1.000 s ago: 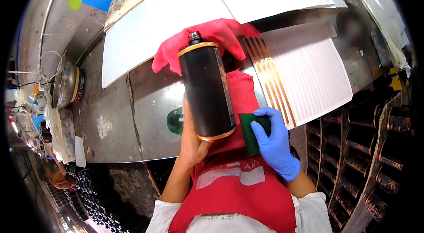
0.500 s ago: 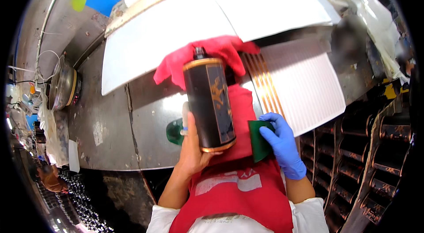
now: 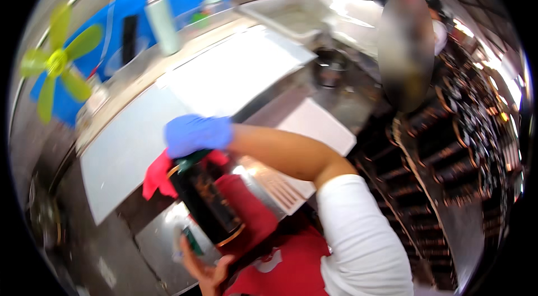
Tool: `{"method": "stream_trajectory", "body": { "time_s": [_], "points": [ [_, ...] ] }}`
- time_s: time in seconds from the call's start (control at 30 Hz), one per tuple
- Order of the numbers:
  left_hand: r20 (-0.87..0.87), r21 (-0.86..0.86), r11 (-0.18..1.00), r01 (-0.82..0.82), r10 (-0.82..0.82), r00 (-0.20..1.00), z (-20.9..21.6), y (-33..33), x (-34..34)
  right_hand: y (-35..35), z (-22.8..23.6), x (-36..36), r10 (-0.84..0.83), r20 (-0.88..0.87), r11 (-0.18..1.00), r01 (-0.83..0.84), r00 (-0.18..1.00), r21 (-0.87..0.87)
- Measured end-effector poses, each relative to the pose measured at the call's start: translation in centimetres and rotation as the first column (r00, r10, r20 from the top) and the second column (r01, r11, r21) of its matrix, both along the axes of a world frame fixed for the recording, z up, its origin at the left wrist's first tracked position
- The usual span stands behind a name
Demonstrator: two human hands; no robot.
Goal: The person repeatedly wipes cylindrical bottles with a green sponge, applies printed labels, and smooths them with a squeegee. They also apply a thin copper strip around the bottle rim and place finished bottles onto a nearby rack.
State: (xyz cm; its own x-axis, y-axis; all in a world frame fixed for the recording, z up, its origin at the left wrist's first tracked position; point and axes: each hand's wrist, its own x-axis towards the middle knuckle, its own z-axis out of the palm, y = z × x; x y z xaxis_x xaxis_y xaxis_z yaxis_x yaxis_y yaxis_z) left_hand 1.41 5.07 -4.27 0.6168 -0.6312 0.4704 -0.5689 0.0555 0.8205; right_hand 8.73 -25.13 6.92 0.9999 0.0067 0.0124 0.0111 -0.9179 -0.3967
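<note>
A black cylindrical bottle (image 3: pixel 207 200) with gold rims and a gold pattern lies tilted above the table before me. My right hand (image 3: pixel 196 134), in a blue glove, is closed over the bottle's far end, with a dark green sheet (image 3: pixel 194 158) between palm and bottle. That hand hides the bottle's neck. Near the bottle's lower end my bare left hand (image 3: pixel 207 273) has its fingers apart; blur hides whether it touches the bottle. Red cloth (image 3: pixel 158 175) shows beside the far end, and more red cloth (image 3: pixel 246 200) lies right of the bottle.
White boards (image 3: pixel 224 77) cover the table's back. A pale ribbed panel (image 3: pixel 314 128) with copper-coloured strips (image 3: pixel 283 192) lies to the right. Racks of black bottles (image 3: pixel 437 167) stand further right. A yellow-green fan (image 3: pixel 56 63) is at the far left, near a pale flask (image 3: pixel 162 24).
My right hand has swung up and left from the near edge, carrying the green sheet onto the bottle's far end. My left fingers have come away from the bottle's side. My view has turned right.
</note>
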Motion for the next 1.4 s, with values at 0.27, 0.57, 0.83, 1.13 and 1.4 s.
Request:
{"method": "stream_trajectory", "body": {
  "time_s": [0.27,0.57,0.83,1.13,1.4],
  "points": [
    [-0.513,-0.187,0.948,-0.258,0.130,0.849,4.6,2.4,1.4,2.6,6.1,-7.7,0.038,-0.120,0.896,0.019,0.992,0.444],
    [0.258,0.011,0.997,-0.081,0.075,0.963,6.2,-0.8,2.2,10.0,9.4,-29.9,-0.478,0.296,0.869,0.397,0.827,0.294],
    [-0.556,-0.529,0.741,0.414,-0.671,0.490,6.3,-4.2,1.2,17.6,16.6,-49.4,-0.864,0.500,-0.073,0.997,-0.057,-0.013],
    [-0.585,-0.531,0.708,0.465,-0.704,0.403,6.3,-7.0,-3.0,17.5,15.3,-72.8,-0.574,0.669,-0.791,0.531,-0.472,-0.304],
    [-0.639,-0.500,0.785,0.366,-0.619,0.456,6.1,-6.6,-3.2,15.9,14.1,-79.5,-0.541,0.617,-0.828,0.492,-0.572,-0.270]
  ]
}}
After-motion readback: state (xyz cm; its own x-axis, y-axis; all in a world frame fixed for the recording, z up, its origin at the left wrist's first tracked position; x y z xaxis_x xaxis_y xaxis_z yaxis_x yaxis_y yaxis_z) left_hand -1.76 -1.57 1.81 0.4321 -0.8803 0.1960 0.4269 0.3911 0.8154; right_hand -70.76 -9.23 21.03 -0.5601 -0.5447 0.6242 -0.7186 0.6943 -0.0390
